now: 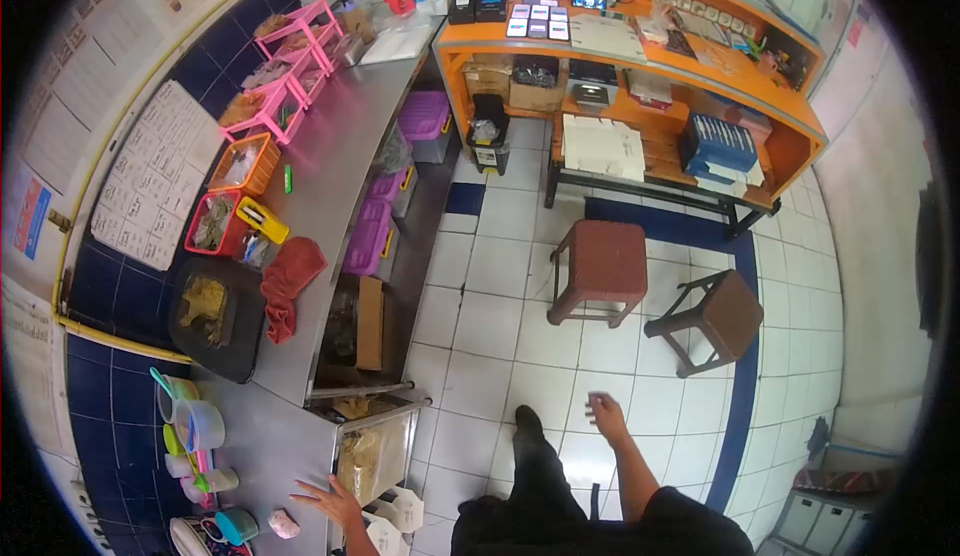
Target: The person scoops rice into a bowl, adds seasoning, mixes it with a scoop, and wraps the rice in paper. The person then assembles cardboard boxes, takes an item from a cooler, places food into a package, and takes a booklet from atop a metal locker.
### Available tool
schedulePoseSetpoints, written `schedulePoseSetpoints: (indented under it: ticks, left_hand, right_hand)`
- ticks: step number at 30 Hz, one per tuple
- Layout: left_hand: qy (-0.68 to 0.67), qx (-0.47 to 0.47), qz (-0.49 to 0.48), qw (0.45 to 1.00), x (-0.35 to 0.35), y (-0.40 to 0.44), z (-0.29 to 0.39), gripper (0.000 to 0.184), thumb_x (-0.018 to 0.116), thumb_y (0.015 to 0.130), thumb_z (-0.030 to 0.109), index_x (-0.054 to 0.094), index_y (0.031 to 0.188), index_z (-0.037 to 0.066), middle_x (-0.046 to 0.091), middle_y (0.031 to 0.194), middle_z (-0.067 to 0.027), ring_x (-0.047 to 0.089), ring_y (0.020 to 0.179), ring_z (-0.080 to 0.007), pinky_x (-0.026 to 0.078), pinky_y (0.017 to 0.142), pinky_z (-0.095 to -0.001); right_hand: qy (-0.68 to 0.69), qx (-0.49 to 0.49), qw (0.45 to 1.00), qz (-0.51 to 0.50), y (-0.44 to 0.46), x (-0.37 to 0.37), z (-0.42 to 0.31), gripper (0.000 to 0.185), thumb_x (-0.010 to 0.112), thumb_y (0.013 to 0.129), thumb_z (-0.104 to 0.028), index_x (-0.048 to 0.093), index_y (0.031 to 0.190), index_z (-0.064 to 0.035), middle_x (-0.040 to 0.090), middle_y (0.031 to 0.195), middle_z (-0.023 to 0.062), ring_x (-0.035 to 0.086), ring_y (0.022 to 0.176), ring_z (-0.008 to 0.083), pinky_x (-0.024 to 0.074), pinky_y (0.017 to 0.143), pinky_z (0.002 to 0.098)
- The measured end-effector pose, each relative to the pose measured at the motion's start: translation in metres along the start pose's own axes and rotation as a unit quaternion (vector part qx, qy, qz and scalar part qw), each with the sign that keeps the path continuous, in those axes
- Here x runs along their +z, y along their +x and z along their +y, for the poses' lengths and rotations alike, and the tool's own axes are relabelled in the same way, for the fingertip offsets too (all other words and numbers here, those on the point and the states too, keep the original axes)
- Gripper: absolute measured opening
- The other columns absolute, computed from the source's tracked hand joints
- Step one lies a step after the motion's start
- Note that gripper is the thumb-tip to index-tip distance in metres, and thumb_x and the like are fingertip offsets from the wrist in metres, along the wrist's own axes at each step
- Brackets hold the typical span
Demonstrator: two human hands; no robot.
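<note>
My left hand is at the edge of the steel counter, fingers spread and nothing in them; I cannot tell whether it touches the surface. Close to its fingertips lies a small pink-and-white bundle, with a teal cup beyond it. Over the tiled floor, my right hand hangs with its fingers apart and holds nothing. Nearest to that hand are a reddish-brown stool and a darker brown stool.
Along the counter are a red cloth, a black tub, an orange basket and pink racks. Purple-lidded boxes sit underneath. An orange desk bearing several phones stands at the far end.
</note>
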State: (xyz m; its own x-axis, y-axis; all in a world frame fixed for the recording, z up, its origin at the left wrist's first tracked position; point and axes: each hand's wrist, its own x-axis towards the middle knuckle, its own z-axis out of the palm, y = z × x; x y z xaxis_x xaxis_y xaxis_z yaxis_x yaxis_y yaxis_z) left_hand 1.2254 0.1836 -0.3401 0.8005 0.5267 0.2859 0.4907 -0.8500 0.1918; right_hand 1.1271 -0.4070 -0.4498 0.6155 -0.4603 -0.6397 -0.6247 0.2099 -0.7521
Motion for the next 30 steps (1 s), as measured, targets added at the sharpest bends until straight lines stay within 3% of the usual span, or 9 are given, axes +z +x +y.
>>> schedulePoseSetpoints:
  ticks: [2, 6, 7, 10, 19, 23, 25, 28, 30]
  left_hand:
    - [0.023, -0.08, -0.22, 0.972, 0.0, 0.008, -0.009, 0.079, 0.04, 0.101, 0.06, 0.015, 0.162, 0.015, 0.006, 0.165, -0.0275, 0.011, 0.151, -0.0489, 0.022, 0.117, -0.0619]
    - [0.229, -0.101, -0.206, 0.946, -0.017, 0.012, 0.032, 0.081, 0.032, 0.1, 0.066, 0.017, 0.162, 0.015, 0.009, 0.167, -0.0205, 0.008, 0.152, -0.0461, 0.012, 0.114, -0.0734]
    - [0.23, -0.102, -0.206, 0.946, -0.004, 0.012, 0.02, 0.081, 0.032, 0.1, 0.066, 0.017, 0.162, 0.015, 0.009, 0.167, -0.0205, 0.008, 0.152, -0.0461, 0.012, 0.114, -0.0734]
    - [0.073, -0.126, -0.245, 0.958, 0.022, 0.016, -0.011, 0.082, 0.032, 0.1, 0.067, 0.017, 0.162, 0.015, 0.008, 0.168, -0.018, 0.005, 0.153, -0.0455, 0.01, 0.112, -0.0756]
    - [0.134, -0.162, -0.268, 0.94, 0.035, 0.015, -0.039, 0.084, 0.031, 0.1, 0.067, 0.012, 0.162, 0.015, 0.004, 0.169, -0.015, 0.009, 0.154, -0.0407, 0.013, 0.114, -0.0726]
    - [0.165, -0.15, 0.006, 0.975, 0.014, 0.003, -0.021, 0.086, 0.032, 0.101, 0.066, 0.01, 0.162, 0.009, 0.005, 0.169, -0.0144, 0.007, 0.155, -0.0368, 0.01, 0.116, -0.0704]
    - [0.112, -0.144, -0.262, 0.948, -0.016, -0.001, -0.009, 0.088, 0.033, 0.1, 0.065, 0.009, 0.161, 0.005, 0.005, 0.169, -0.0146, 0.005, 0.155, -0.0362, 0.008, 0.118, -0.0677]
    - [0.168, -0.127, -0.113, 0.971, -0.019, -0.01, -0.036, 0.087, 0.038, 0.101, 0.061, 0.016, 0.159, 0.0, 0.008, 0.168, -0.0185, 0.006, 0.155, -0.0379, 0.01, 0.119, -0.066]
    - [0.14, -0.018, -0.218, 0.966, 0.023, -0.013, -0.093, 0.064, 0.046, 0.099, 0.049, 0.035, 0.147, 0.008, 0.033, 0.149, -0.0201, 0.033, 0.134, -0.0379, 0.027, 0.107, -0.0619]
  right_hand:
    - [-0.013, 0.068, 0.998, 0.01, 0.001, -0.02, 0.058, 0.031, 0.057, 0.101, -0.031, 0.062, 0.121, -0.0079, 0.07, 0.101, 0.0085, 0.068, 0.082, 0.0185, 0.0545, 0.064, 0.0331]
    - [-0.259, 0.036, 0.962, -0.078, -0.012, -0.098, 0.312, 0.034, 0.059, 0.097, -0.037, 0.069, 0.097, -0.0044, 0.068, 0.078, 0.009, 0.068, 0.07, 0.0201, 0.0557, 0.056, 0.0367]
    - [-0.148, 0.354, 0.923, -0.009, -0.055, -0.095, 0.237, 0.033, 0.054, 0.098, -0.035, 0.066, 0.1, -0.0043, 0.067, 0.081, 0.0093, 0.069, 0.072, 0.0227, 0.0573, 0.059, 0.044]
    - [-0.133, 0.461, 0.877, 0.023, -0.101, -0.106, 0.235, 0.031, 0.051, 0.099, -0.031, 0.064, 0.107, -0.0041, 0.067, 0.09, 0.0114, 0.069, 0.074, 0.0246, 0.0582, 0.06, 0.0475]
    - [-0.1, 0.153, 0.983, -0.015, -0.005, -0.059, 0.146, 0.033, 0.058, 0.095, -0.029, 0.067, 0.107, 0.0004, 0.069, 0.084, 0.0094, 0.068, 0.069, 0.0195, 0.0543, 0.052, 0.0326]
    - [-0.09, 0.041, 0.994, -0.048, 0.029, -0.017, 0.049, 0.034, 0.06, 0.098, -0.033, 0.063, 0.119, -0.007, 0.069, 0.099, 0.0098, 0.066, 0.078, 0.0199, 0.0535, 0.063, 0.0353]
    - [-0.085, 0.019, 0.995, -0.047, 0.02, 0.001, 0.017, 0.035, 0.06, 0.097, -0.034, 0.065, 0.117, -0.0063, 0.07, 0.097, 0.0101, 0.067, 0.077, 0.0195, 0.053, 0.061, 0.0331]
    - [-0.104, 0.003, 0.991, -0.083, -0.001, 0.013, 0.02, 0.037, 0.062, 0.095, -0.035, 0.064, 0.118, -0.0054, 0.07, 0.097, 0.0105, 0.067, 0.077, 0.0199, 0.0529, 0.061, 0.0328]
    - [-0.135, 0.026, 0.98, -0.142, -0.008, 0.011, 0.057, 0.033, 0.061, 0.095, -0.034, 0.063, 0.113, -0.0063, 0.067, 0.092, 0.0091, 0.066, 0.073, 0.0204, 0.0527, 0.059, 0.0343]
